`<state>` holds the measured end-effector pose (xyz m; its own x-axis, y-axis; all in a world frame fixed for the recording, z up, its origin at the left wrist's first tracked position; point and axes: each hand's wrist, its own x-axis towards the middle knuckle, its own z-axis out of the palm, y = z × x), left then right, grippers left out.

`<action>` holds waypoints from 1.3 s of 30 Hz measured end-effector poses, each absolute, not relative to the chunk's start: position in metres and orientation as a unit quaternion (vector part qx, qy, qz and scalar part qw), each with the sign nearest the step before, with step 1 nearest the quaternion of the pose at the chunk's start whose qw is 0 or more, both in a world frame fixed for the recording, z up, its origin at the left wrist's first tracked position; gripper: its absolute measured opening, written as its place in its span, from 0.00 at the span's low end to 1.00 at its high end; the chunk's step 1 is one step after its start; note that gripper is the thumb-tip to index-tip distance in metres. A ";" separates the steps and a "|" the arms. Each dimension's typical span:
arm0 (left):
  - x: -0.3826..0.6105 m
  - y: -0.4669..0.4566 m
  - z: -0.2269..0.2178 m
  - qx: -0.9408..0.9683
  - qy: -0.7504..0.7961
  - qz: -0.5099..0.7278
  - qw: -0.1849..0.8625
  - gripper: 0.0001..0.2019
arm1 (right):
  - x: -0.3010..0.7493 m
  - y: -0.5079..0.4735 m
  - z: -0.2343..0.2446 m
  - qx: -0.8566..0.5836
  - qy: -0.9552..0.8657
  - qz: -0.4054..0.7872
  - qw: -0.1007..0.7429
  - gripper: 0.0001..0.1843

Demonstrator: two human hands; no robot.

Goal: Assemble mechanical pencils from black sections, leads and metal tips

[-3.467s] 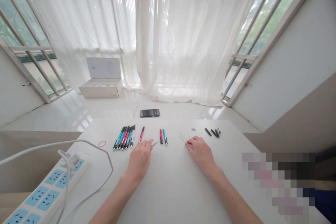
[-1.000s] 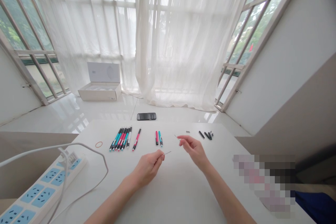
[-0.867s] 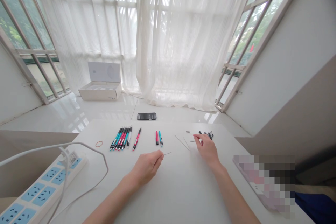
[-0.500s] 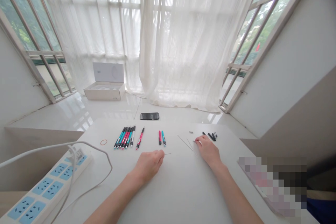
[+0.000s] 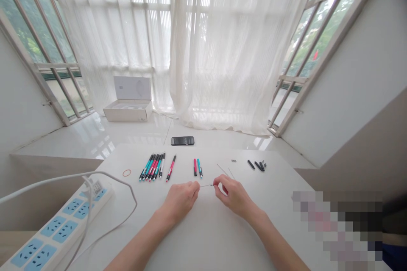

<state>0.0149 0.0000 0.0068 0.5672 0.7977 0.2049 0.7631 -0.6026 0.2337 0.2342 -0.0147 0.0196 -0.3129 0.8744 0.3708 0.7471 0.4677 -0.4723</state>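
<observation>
My left hand (image 5: 181,198) is closed in a pinch on a thin pen refill (image 5: 205,186) that points right. My right hand (image 5: 230,192) pinches a tiny part, too small to name, at the refill's right tip. Both hands hover just above the white table (image 5: 210,233). Behind them lie a row of several teal, pink and black pens (image 5: 151,166), a single pink pen (image 5: 171,167), and a pink and teal pen pair (image 5: 197,167). Two loose refills (image 5: 224,170) lie behind my right hand.
Small black pen parts (image 5: 257,164) and a tiny spring (image 5: 233,161) lie at the back right. A red rubber band (image 5: 126,172) sits at left, a power strip (image 5: 60,224) with its cable at the near left. A phone (image 5: 182,140) and an open white box (image 5: 129,109) rest on the ledge.
My right hand laid down a refill, reached to the small parts at the back right, then came back to the tip of the refill that my left hand holds.
</observation>
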 end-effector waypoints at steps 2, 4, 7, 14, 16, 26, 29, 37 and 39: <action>0.015 0.000 0.007 0.883 0.442 0.146 0.059 0.09 | 0.235 -0.014 0.019 -0.506 -0.803 0.105 0.298 0.07; 0.015 0.000 0.007 0.885 0.441 0.140 0.055 0.10 | 0.234 -0.014 0.020 -0.504 -0.806 0.102 0.293 0.07; 0.015 0.000 0.008 0.888 0.438 0.133 0.049 0.10 | 0.232 -0.016 0.020 -0.503 -0.809 0.098 0.288 0.07; 0.015 -0.001 0.009 0.886 0.438 0.144 0.052 0.10 | 0.233 -0.015 0.020 -0.507 -0.804 0.084 0.298 0.07; 0.015 0.000 0.008 0.886 0.439 0.142 0.046 0.10 | 0.233 -0.015 0.020 -0.506 -0.805 0.084 0.299 0.07; 0.016 -0.003 0.011 0.896 0.428 0.112 0.028 0.11 | 0.223 -0.022 0.025 -0.484 -0.825 0.080 0.281 0.07; 0.018 -0.005 0.011 0.902 0.415 0.116 0.030 0.11 | 0.219 -0.022 0.022 -0.469 -0.832 0.090 0.283 0.08; 0.020 -0.007 0.006 0.906 0.405 0.115 0.046 0.10 | 0.212 -0.023 0.014 -0.468 -0.822 0.166 0.279 0.10; 0.021 -0.007 0.005 0.906 0.408 0.105 0.050 0.11 | 0.216 -0.019 0.013 -0.459 -0.821 0.186 0.285 0.10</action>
<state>0.0209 -0.0068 0.0055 0.6457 0.7487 0.1502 0.7276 -0.6629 0.1763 0.2160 -0.0193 0.0126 -0.4166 0.8589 0.2981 0.6468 0.5104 -0.5667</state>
